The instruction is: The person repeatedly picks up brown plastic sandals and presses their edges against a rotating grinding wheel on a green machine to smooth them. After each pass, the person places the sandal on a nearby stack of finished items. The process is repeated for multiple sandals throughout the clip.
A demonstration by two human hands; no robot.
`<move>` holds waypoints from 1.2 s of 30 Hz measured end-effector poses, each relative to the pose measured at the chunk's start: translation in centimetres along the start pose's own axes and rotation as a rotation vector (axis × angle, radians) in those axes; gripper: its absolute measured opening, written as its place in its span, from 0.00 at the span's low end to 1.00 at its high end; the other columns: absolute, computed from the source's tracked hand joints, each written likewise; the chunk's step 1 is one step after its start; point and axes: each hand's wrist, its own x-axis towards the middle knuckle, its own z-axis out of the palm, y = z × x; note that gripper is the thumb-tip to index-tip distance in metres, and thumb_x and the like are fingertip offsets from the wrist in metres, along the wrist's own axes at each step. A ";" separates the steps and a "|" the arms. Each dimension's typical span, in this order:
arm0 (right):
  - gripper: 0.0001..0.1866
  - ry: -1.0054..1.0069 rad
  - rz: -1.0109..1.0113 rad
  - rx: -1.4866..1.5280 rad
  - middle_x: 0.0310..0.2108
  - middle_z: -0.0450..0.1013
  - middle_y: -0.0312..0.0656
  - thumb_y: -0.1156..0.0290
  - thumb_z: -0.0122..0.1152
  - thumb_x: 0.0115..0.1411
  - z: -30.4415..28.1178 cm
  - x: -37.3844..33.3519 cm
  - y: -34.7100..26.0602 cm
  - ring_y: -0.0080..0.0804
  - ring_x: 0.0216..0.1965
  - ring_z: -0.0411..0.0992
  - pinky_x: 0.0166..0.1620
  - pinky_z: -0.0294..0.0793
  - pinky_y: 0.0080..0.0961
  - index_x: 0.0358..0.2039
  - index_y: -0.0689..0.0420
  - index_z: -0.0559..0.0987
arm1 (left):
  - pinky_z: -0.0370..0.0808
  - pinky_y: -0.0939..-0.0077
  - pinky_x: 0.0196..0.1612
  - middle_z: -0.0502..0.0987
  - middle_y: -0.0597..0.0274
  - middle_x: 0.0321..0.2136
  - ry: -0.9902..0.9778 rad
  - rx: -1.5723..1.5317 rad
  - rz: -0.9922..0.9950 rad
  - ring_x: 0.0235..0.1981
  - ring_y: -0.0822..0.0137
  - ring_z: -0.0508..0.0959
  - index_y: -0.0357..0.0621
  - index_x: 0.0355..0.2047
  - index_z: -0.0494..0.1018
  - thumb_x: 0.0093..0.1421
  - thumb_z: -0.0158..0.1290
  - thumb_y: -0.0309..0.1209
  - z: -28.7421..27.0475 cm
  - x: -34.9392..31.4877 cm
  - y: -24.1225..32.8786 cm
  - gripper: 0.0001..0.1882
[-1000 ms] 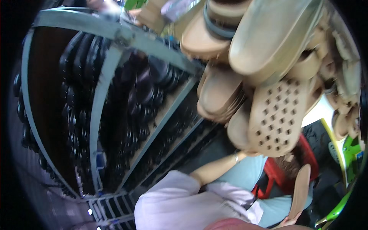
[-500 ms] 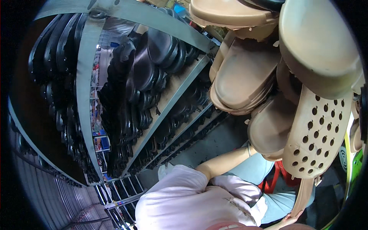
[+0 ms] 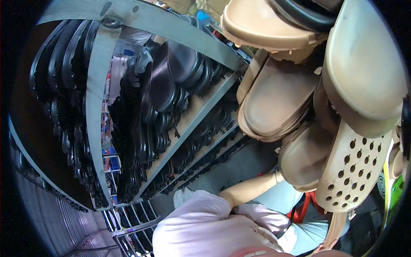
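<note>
A bulky cluster of beige shoe soles (image 3: 278, 98) fills the right side, close in front of me. One sole (image 3: 353, 171) in it is pierced with many round holes and hangs low. My left forearm (image 3: 252, 188), with a band at the wrist, reaches right toward the cluster; its hand is hidden behind the soles. At the bottom edge, my right hand (image 3: 326, 246) has its fingers round the lower end of a narrow beige sole piece (image 3: 335, 225), seen edge-on. Part of that hand is cut off.
On the left stands a grey metal rack (image 3: 97, 111) whose slanted shelves hold stacked black soles (image 3: 165, 81). A black sole (image 3: 304, 15) lies among the beige ones at the top. Something red (image 3: 302, 210) shows beside my legs; a green object (image 3: 397, 188) is at far right.
The beige cluster appears a little lower and further right, and more of the black sole at the top shows. The rack has also shifted slightly in view. Both arms keep nearly the same pose.
</note>
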 end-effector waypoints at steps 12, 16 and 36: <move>0.25 -0.004 -0.035 0.125 0.40 0.72 0.47 0.60 0.55 0.60 0.6 -0.8 0.7 0.33 0.30 0.72 0.27 0.70 0.22 0.54 0.58 0.68 | 0.71 0.69 0.37 0.75 0.60 0.27 -0.076 0.053 0.003 0.30 0.63 0.75 0.41 0.33 0.72 0.58 0.50 0.25 -0.5 1.4 0.1 0.04; 0.25 -0.014 -0.028 0.125 0.40 0.73 0.47 0.60 0.55 0.60 0.6 -0.8 0.7 0.33 0.30 0.72 0.28 0.71 0.22 0.54 0.59 0.68 | 0.71 0.68 0.38 0.75 0.60 0.28 -0.075 0.051 -0.036 0.31 0.62 0.75 0.41 0.33 0.72 0.58 0.50 0.24 -1.1 0.6 -0.2 0.04; 0.25 -0.117 -0.136 0.228 0.41 0.73 0.48 0.62 0.56 0.59 -2.4 -3.9 2.2 0.34 0.33 0.74 0.30 0.73 0.22 0.55 0.60 0.68 | 0.72 0.66 0.40 0.76 0.59 0.29 -0.334 0.275 0.213 0.33 0.60 0.75 0.40 0.34 0.73 0.56 0.51 0.22 -6.7 -5.1 0.3 0.05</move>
